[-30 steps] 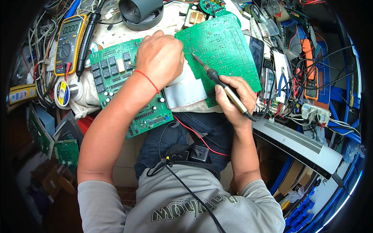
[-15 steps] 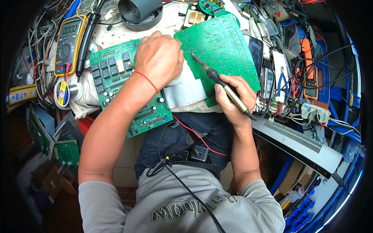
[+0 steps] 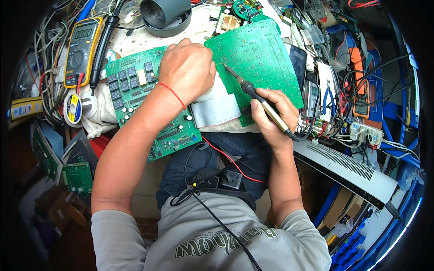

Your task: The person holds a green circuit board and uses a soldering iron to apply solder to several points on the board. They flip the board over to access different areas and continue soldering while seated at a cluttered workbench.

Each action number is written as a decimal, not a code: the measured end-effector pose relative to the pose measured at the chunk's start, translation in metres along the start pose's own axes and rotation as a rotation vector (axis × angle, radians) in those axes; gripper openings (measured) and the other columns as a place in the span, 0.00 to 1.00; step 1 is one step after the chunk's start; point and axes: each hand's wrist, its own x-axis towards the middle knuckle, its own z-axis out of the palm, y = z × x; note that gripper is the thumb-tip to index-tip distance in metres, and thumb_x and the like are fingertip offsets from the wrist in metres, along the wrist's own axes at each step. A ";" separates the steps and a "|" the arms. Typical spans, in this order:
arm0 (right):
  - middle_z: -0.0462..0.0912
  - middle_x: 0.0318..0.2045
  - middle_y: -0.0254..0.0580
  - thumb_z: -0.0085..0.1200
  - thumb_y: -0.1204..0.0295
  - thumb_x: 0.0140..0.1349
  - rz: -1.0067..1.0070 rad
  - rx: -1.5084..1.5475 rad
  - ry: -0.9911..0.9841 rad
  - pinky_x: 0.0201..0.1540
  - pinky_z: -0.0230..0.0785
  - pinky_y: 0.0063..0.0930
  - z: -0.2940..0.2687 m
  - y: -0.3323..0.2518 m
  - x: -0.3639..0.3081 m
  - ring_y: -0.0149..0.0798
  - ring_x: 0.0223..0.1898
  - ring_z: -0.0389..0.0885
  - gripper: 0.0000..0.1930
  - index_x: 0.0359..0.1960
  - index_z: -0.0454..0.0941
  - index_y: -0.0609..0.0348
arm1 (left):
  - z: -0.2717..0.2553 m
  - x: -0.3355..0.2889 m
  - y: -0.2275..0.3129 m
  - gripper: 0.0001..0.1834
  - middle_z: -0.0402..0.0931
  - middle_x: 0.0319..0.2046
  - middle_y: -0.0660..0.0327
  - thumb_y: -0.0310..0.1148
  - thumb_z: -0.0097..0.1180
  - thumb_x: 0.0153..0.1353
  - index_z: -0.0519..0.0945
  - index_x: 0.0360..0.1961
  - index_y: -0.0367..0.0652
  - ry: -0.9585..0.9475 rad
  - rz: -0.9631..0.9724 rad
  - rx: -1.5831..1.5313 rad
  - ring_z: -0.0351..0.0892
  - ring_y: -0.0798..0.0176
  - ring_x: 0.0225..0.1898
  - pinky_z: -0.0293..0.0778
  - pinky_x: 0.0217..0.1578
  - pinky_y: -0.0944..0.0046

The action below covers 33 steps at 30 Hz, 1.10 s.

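My right hand [image 3: 276, 115] grips a soldering iron [image 3: 248, 87] like a pen, its tip pointing up-left onto a green circuit board [image 3: 260, 56]. That board lies solder side up. My left hand [image 3: 189, 67] is closed beside the board's left edge, its fingertips mostly hidden beneath it. A thin strand of solder wire [image 3: 220, 63] runs from it toward the iron's tip. Under my left wrist lies a second green board [image 3: 149, 97] with black relays and capacitors facing up. A grey ribbon cable [image 3: 217, 111] bends between the two boards.
A yellow multimeter [image 3: 80, 54] and a solder spool [image 3: 73, 108] are at the left. Behind the boards stands a dark grey round container [image 3: 166, 20]. Tangled cables, blue-handled pliers [image 3: 327, 95] and an orange meter [image 3: 360, 81] crowd the right side. A white vented unit [image 3: 348, 171] sits nearer.
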 end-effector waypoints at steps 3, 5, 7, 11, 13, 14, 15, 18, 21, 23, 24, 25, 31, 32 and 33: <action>0.86 0.31 0.48 0.71 0.80 0.53 -0.010 0.002 0.000 0.35 0.78 0.31 -0.001 -0.001 0.001 0.42 0.30 0.86 0.13 0.42 0.86 0.66 | 0.001 0.001 0.001 0.12 0.86 0.30 0.49 0.34 0.61 0.56 0.88 0.25 0.36 -0.008 -0.010 0.008 0.83 0.45 0.43 0.78 0.47 0.45; 0.87 0.31 0.48 0.70 0.80 0.53 -0.021 0.002 0.001 0.36 0.78 0.31 -0.001 -0.001 0.002 0.42 0.30 0.86 0.13 0.42 0.86 0.66 | 0.002 0.002 0.002 0.11 0.86 0.30 0.49 0.34 0.61 0.56 0.88 0.25 0.36 -0.010 -0.014 0.024 0.83 0.45 0.43 0.78 0.47 0.46; 0.87 0.31 0.48 0.70 0.80 0.54 -0.019 -0.001 0.003 0.36 0.78 0.31 -0.001 -0.001 0.002 0.42 0.30 0.86 0.13 0.42 0.86 0.65 | 0.003 0.002 0.002 0.11 0.86 0.29 0.50 0.34 0.61 0.56 0.88 0.25 0.36 -0.016 -0.015 0.022 0.83 0.45 0.42 0.78 0.47 0.46; 0.87 0.31 0.48 0.70 0.80 0.54 -0.011 0.000 -0.006 0.36 0.78 0.31 -0.001 -0.001 0.002 0.42 0.30 0.86 0.13 0.42 0.86 0.65 | 0.004 0.002 0.002 0.11 0.86 0.29 0.50 0.33 0.61 0.56 0.88 0.24 0.36 -0.006 -0.010 0.034 0.83 0.45 0.42 0.78 0.46 0.46; 0.87 0.31 0.48 0.70 0.80 0.54 -0.006 -0.004 -0.009 0.36 0.78 0.31 -0.001 -0.001 0.001 0.42 0.30 0.86 0.13 0.42 0.86 0.65 | 0.004 0.002 0.002 0.11 0.86 0.28 0.49 0.34 0.61 0.56 0.88 0.24 0.36 -0.004 -0.007 0.030 0.83 0.45 0.42 0.77 0.46 0.46; 0.87 0.31 0.48 0.70 0.80 0.54 -0.004 -0.001 -0.006 0.36 0.78 0.31 -0.001 -0.001 0.001 0.42 0.31 0.86 0.13 0.43 0.86 0.65 | 0.004 0.002 0.002 0.11 0.86 0.28 0.49 0.34 0.61 0.56 0.88 0.24 0.36 -0.006 -0.003 0.041 0.83 0.45 0.42 0.77 0.46 0.46; 0.87 0.31 0.48 0.70 0.80 0.54 -0.003 0.002 -0.002 0.36 0.78 0.31 -0.001 -0.001 0.001 0.42 0.31 0.86 0.13 0.43 0.86 0.65 | 0.005 0.002 0.002 0.11 0.86 0.28 0.49 0.34 0.61 0.56 0.88 0.24 0.37 -0.005 -0.009 0.035 0.83 0.45 0.41 0.77 0.46 0.46; 0.87 0.32 0.48 0.70 0.80 0.54 0.009 0.003 -0.001 0.36 0.78 0.31 -0.001 -0.002 0.001 0.42 0.31 0.86 0.13 0.43 0.86 0.65 | 0.006 0.003 0.002 0.11 0.86 0.28 0.49 0.34 0.60 0.56 0.88 0.24 0.37 -0.003 -0.015 0.044 0.83 0.45 0.41 0.77 0.46 0.46; 0.87 0.32 0.48 0.70 0.79 0.54 0.009 0.003 -0.001 0.36 0.78 0.31 -0.001 -0.002 0.002 0.42 0.31 0.86 0.13 0.42 0.86 0.66 | 0.006 0.003 0.001 0.12 0.86 0.28 0.48 0.34 0.60 0.56 0.88 0.25 0.37 0.003 -0.017 0.048 0.84 0.45 0.42 0.77 0.46 0.46; 0.87 0.32 0.48 0.71 0.79 0.55 0.004 0.003 -0.001 0.36 0.78 0.31 -0.001 -0.002 0.002 0.42 0.31 0.86 0.13 0.42 0.86 0.66 | 0.007 0.002 0.002 0.12 0.86 0.28 0.48 0.34 0.60 0.56 0.88 0.25 0.37 0.004 -0.024 0.053 0.84 0.45 0.42 0.77 0.46 0.46; 0.87 0.32 0.48 0.71 0.79 0.55 0.002 0.002 -0.001 0.36 0.78 0.31 -0.001 -0.002 0.002 0.42 0.31 0.87 0.13 0.42 0.86 0.66 | 0.007 0.002 0.002 0.12 0.86 0.28 0.48 0.34 0.59 0.56 0.88 0.25 0.37 0.003 -0.026 0.044 0.84 0.45 0.41 0.77 0.46 0.45; 0.87 0.32 0.48 0.71 0.79 0.55 0.001 0.001 -0.001 0.36 0.78 0.31 -0.002 -0.002 0.002 0.41 0.31 0.87 0.13 0.42 0.86 0.66 | 0.007 0.002 0.001 0.12 0.86 0.28 0.48 0.34 0.59 0.56 0.88 0.25 0.37 0.002 -0.025 0.043 0.84 0.45 0.41 0.77 0.46 0.45; 0.87 0.32 0.48 0.71 0.79 0.55 0.009 0.009 -0.009 0.36 0.78 0.30 -0.002 -0.002 0.002 0.41 0.31 0.86 0.13 0.42 0.86 0.66 | 0.006 0.001 0.002 0.12 0.86 0.28 0.48 0.34 0.59 0.56 0.88 0.24 0.37 0.008 -0.017 0.037 0.84 0.45 0.41 0.77 0.46 0.45; 0.86 0.31 0.48 0.71 0.79 0.55 0.005 0.009 -0.008 0.36 0.78 0.30 -0.002 -0.002 0.003 0.41 0.30 0.86 0.13 0.42 0.86 0.65 | 0.006 0.002 0.002 0.12 0.86 0.28 0.48 0.34 0.59 0.56 0.88 0.24 0.37 0.006 -0.015 0.048 0.84 0.45 0.41 0.77 0.46 0.45; 0.86 0.31 0.47 0.71 0.79 0.55 0.002 0.010 -0.007 0.35 0.78 0.30 -0.002 -0.002 0.003 0.41 0.30 0.86 0.13 0.42 0.86 0.65 | 0.006 0.002 0.002 0.12 0.86 0.28 0.48 0.34 0.59 0.56 0.88 0.24 0.37 0.000 -0.017 0.048 0.84 0.45 0.41 0.77 0.45 0.45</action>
